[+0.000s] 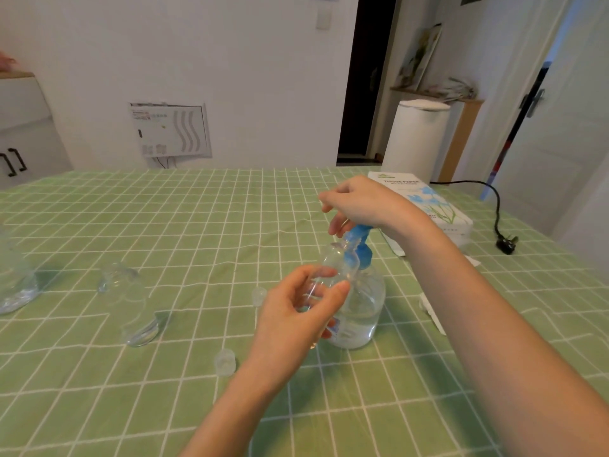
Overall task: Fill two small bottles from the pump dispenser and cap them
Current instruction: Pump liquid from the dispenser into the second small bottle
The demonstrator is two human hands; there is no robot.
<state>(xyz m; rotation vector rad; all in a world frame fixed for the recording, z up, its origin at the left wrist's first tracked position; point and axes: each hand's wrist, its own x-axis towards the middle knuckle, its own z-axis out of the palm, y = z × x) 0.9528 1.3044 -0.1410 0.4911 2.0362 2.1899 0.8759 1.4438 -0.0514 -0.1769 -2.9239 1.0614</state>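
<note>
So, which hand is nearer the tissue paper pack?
Right. The right hand sits over the pump head beside the tissue paper pack; the left hand holds a small bottle farther off.

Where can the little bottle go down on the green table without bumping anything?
The wide far stretch of tablecloth, behind the other small bottle and left of the tissue box, is bare. So is the near-left part, in front of the near cap. Around the pump dispenser it is crowded.

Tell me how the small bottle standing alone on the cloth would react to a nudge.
The small bottle looks clear and empty, so probably light. Taller than its base is wide, it would likely tip, then roll, being round.
</note>
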